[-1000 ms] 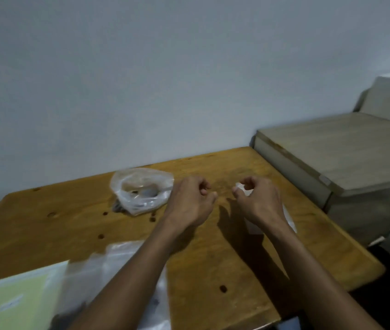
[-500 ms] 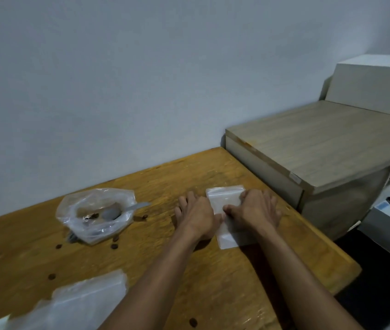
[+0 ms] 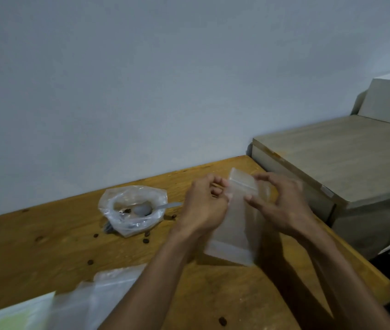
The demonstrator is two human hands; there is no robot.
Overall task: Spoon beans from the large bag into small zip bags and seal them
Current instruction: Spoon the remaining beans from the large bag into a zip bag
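Note:
A small clear zip bag [image 3: 235, 225] is lifted off the wooden table [image 3: 46, 248], held up between both hands. My left hand [image 3: 204, 206] pinches its top left edge. My right hand [image 3: 282, 206] grips the top right side, thumb in front and fingers behind. The bag looks empty. To the left sits the large clear bag [image 3: 133, 210], open, with a few dark beans and a spoon [image 3: 151, 209] inside, the handle poking out to the right.
Loose beans [image 3: 146, 240] lie scattered on the table. A pile of clear zip bags [image 3: 108, 289] and a pale green sheet [image 3: 15, 315] lie at the near left. A low beige cabinet [image 3: 337, 160] stands right of the table. A grey wall is behind.
The small zip bag lay flat on the table under both hands; now both hands have lifted it and hold it upright at its top. The view has shifted right.

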